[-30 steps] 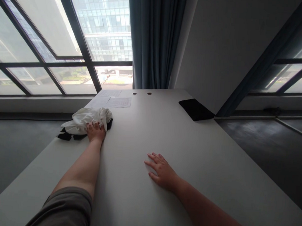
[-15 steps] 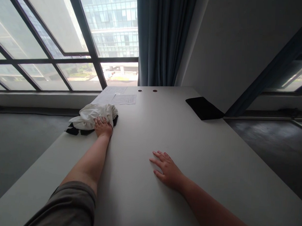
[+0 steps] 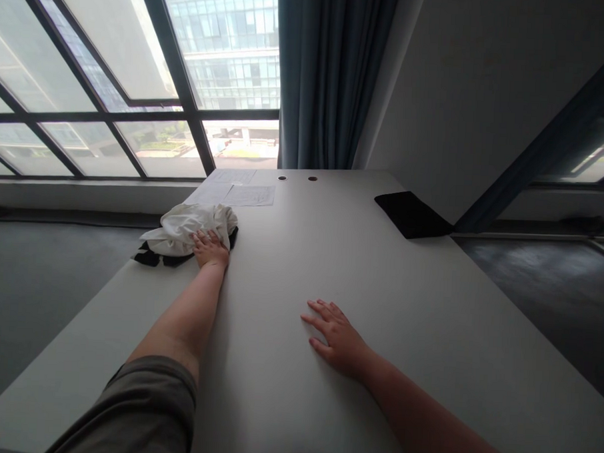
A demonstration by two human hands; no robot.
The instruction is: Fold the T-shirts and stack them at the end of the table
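A crumpled heap of white cloth (image 3: 185, 221) lies near the table's left edge, with pieces of black cloth (image 3: 148, 258) showing beneath it. My left hand (image 3: 211, 248) rests on the right side of this heap, fingers spread over the white fabric. Over the middle of the white table (image 3: 280, 265), my right hand (image 3: 334, 336) lies palm down with its fingers apart and holds nothing. Whether the white cloth is a garment cannot be made out.
Printed paper sheets (image 3: 248, 195) lie at the far left of the table, behind the cloth. A flat black rectangular item (image 3: 412, 215) sits by the right edge. Two round cable holes (image 3: 313, 179) are at the far end, before a blue curtain (image 3: 333, 81) and windows.
The whole view has shifted slightly. Both hands keep their places, the left on the white cloth and the right on the table.
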